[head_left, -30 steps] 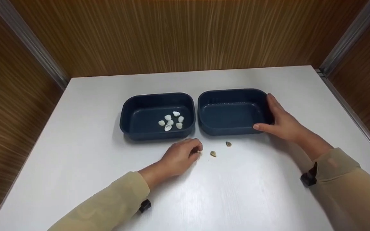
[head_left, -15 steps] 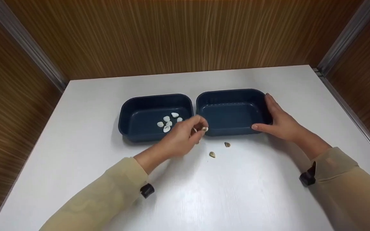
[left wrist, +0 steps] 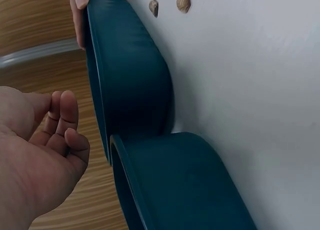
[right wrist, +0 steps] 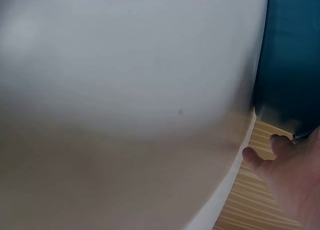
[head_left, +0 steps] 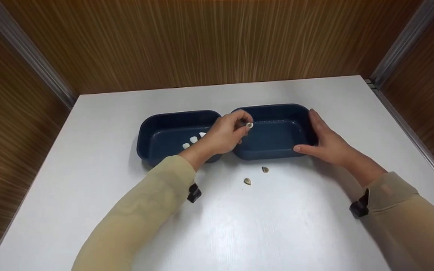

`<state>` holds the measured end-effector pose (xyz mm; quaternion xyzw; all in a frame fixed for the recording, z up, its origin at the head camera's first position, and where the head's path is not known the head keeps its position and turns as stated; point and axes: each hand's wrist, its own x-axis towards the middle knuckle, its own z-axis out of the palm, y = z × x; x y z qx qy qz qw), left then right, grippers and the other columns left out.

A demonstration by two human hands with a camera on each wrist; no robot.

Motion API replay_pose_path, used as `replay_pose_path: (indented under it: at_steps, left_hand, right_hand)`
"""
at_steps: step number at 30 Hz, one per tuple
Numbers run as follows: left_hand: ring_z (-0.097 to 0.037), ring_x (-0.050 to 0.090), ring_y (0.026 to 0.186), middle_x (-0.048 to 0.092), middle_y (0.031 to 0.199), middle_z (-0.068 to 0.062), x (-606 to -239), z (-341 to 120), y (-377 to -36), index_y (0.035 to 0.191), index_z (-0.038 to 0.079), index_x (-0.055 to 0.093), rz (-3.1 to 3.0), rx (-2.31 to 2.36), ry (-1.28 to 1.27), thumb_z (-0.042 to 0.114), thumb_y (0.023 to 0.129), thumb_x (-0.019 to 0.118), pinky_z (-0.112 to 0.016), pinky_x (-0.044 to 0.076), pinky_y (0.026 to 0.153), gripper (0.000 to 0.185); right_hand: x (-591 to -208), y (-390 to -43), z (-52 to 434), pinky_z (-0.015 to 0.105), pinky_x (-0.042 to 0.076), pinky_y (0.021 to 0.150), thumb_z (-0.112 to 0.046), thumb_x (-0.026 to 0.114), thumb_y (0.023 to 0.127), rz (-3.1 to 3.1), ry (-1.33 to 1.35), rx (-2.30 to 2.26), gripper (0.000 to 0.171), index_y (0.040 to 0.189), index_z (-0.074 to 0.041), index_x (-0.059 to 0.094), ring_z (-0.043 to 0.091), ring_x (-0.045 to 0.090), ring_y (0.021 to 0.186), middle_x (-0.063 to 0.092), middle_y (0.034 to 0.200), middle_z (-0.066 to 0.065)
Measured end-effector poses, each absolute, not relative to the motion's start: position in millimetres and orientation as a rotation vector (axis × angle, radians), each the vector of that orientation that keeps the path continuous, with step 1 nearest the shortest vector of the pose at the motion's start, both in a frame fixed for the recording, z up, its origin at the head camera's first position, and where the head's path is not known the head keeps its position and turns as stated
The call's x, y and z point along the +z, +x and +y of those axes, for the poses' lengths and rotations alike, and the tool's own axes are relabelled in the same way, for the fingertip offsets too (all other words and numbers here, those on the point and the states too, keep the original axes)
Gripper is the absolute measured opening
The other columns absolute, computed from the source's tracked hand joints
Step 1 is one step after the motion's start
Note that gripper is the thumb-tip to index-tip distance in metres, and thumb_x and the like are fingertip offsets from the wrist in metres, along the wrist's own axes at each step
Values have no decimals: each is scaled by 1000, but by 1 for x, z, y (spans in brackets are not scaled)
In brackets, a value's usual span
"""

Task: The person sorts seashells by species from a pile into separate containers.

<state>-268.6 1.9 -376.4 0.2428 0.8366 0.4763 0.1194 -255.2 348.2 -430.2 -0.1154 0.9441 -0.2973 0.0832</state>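
Here the count is simple: two dark blue trays, two brown shells on the desk (head_left: 89, 158), one shell in the fingers, and four white shells that can be seen in the left tray; the left hand covers part of that group, so more may be hidden.

Taking the right tray (head_left: 277, 147) as landmark and going from near to far: the two brown shells lie on the desk in front of its near wall, apart from each other. The nearer shell (head_left: 247, 181) is a little to the left, and the farther shell (head_left: 265, 169) lies just before the tray. In the left wrist view they appear as (left wrist: 183, 0) and (left wrist: 153, 7). Their pointed ends are too small to tell.

The right hand (head_left: 324, 141) rests against the right end of the right tray, with straight fingers along the side wall and the thumb on the near corner; it presses, it does not curl around.

The left hand (head_left: 226, 133) is over the left end of this tray, above its rim, and pinches a small pale shell (head_left: 249, 125) between thumb and fingertips. Which way the shell's long axis points cannot be told.

The left tray (head_left: 153, 124) touches the right tray side by side, with long axes in one line. The white shells (head_left: 193, 139) lie on its floor, close to the right tray.
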Motion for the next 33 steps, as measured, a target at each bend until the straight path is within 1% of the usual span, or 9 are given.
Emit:
replay_pose_path:
  at_steps: [5,9,12,16,19,25,27,33]
  left_hand:
    - [-15,61,82,63,101,-6,-381,13,-281,132,6,61,2482,1350,703,11,112,56,-26,56,75,21]
    - [-15,61,83,63,101,-5,-382,18,-288,130,6,62,2506,1338,693,10,111,57,-26,57,76,20]
    - [-14,61,82,64,101,-5,-382,22,-292,131,5,62,2515,1335,703,10,111,56,-26,57,75,21]
    - [-15,63,81,65,103,-7,-383,26,-295,138,4,60,2537,1309,694,9,111,56,-26,57,75,27]
    - [-17,66,83,67,107,-10,-382,26,-295,144,5,58,2549,1293,673,7,111,56,-26,57,76,33]
    - [-16,65,84,69,111,-14,-377,21,-284,144,8,59,2549,1302,666,7,111,56,-26,55,76,33]
    - [-15,64,84,68,111,-13,-375,18,-277,143,9,59,2543,1306,694,8,111,56,-26,55,76,32]
    - [-15,63,83,67,99,-5,-369,7,-249,140,12,61,2475,1332,805,11,110,59,-26,53,73,30]
  right_hand:
    - [-430,-256,347,63,11,128,-55,76,94,2827,-371,-893,122,170,-14,-10,32,-3,163,-12,178,6]
    - [-430,-255,346,64,12,127,-56,76,93,2832,-361,-882,122,170,-16,-10,33,-2,164,-11,178,5]
    - [-430,-255,346,64,12,127,-55,76,93,2840,-364,-884,122,170,-15,-9,34,-1,164,-10,178,7]
    - [-430,-255,347,63,12,127,-54,77,93,2846,-380,-889,122,170,-12,-8,34,-1,164,-9,178,8]
    - [-431,-255,347,63,12,127,-55,77,93,2838,-380,-887,123,170,-13,-9,33,-2,164,-11,178,8]
    - [-432,-257,348,63,12,127,-55,76,93,2833,-371,-873,123,170,-14,-11,33,-3,164,-11,178,7]
    - [-432,-257,349,63,12,127,-56,76,93,2829,-365,-873,123,170,-15,-11,33,-3,164,-12,178,7]
    - [-431,-256,350,64,12,127,-55,77,93,2823,-357,-879,123,170,-16,-12,33,-3,163,-13,178,5]
